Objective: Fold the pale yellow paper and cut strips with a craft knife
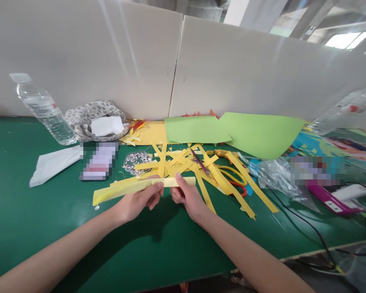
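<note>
A long pale-yellow paper strip (118,192) stretches between my two hands above the green table. My left hand (142,199) pinches it near the middle, thumb on top. Close beside it, my right hand (187,195) grips the strip toward its right end, with the thumb pressed on it and the fingers curled below. Just beyond my hands lies a tangled heap of yellow paper strips (178,162). A dark pencil-like stick (200,161) rests on the heap. Yellow-handled scissors (232,175) are partly covered by the strips.
A water bottle (45,108), a patterned cloth pouch (93,112) and a phone (100,162) stand or lie at left. Behind the heap is green paper (259,132). A round case of small beads (137,162), a clear plastic bag (282,175), a magenta tool (332,199) and black cables sit around.
</note>
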Demonstrator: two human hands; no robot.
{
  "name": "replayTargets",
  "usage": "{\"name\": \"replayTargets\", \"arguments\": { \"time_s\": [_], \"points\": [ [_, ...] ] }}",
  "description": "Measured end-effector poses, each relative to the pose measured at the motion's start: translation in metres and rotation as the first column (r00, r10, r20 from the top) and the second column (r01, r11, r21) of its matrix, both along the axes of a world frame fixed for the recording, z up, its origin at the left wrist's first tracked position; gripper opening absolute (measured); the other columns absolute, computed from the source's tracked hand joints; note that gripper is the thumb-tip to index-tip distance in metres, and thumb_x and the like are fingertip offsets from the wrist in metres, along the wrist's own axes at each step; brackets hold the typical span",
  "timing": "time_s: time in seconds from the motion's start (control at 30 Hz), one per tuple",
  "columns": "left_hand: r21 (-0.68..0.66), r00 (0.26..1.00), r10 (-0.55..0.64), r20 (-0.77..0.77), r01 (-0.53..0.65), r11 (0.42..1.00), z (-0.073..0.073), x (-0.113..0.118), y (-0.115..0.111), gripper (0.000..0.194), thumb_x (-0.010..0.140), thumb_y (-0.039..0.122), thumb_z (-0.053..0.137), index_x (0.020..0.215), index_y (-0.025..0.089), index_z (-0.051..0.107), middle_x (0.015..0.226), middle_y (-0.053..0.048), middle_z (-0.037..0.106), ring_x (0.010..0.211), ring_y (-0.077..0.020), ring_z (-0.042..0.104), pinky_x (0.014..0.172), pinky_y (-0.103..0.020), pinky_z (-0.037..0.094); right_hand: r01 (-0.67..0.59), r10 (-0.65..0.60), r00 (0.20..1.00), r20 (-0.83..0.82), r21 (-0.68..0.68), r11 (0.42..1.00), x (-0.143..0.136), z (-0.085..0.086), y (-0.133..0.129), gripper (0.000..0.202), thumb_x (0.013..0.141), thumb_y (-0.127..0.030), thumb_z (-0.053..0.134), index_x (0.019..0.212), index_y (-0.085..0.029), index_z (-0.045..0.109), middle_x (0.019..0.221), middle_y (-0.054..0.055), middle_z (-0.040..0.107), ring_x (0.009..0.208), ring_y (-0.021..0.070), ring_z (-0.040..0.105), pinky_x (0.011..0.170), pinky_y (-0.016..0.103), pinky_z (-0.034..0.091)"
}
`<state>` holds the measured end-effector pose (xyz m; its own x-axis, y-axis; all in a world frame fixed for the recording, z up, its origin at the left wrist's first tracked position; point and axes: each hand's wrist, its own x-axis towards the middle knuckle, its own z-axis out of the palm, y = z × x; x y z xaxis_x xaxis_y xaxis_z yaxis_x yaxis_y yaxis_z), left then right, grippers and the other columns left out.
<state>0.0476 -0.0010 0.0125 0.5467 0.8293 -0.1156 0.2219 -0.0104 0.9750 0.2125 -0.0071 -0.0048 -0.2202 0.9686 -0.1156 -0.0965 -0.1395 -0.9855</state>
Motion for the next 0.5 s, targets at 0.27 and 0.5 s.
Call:
{"name": "replayTargets", "arguments": {
  "time_s": [0.27,0.5],
  "points": [
    [-0.051,0.978,0.203,0.047,-0.201,0.978,-0.007,-0.008,0.012,0.043,0.091,0.047,0.029,0.066,0.019,0.049,0.043,0.006,0.034,0.046,-0.011,0.031,0.049,-0.024,0.025,0.237,-0.269,0.948,0.172,0.187,0.953,0.01,0.001,0.006,0.063,0.086,-0.059,0.038,0.037,-0.021,0.025,0.038,-0.005,0.022,0.038,0.0081,0.025,0.047,0.028,0.022],
    [0.107,0.957,0.281,0.07,-0.287,0.952,-0.001,-0.007,0.01,0.043,0.092,0.046,0.03,0.059,0.02,0.035,0.046,0.007,0.029,0.047,-0.0101,0.029,0.05,-0.023,0.027,0.213,-0.221,0.975,0.006,0.239,0.947,0.014,-0.004,0.005,0.057,0.08,-0.063,0.046,0.044,-0.021,0.032,0.042,-0.006,0.026,0.042,0.0092,0.027,0.046,0.027,0.021]
  ]
}}
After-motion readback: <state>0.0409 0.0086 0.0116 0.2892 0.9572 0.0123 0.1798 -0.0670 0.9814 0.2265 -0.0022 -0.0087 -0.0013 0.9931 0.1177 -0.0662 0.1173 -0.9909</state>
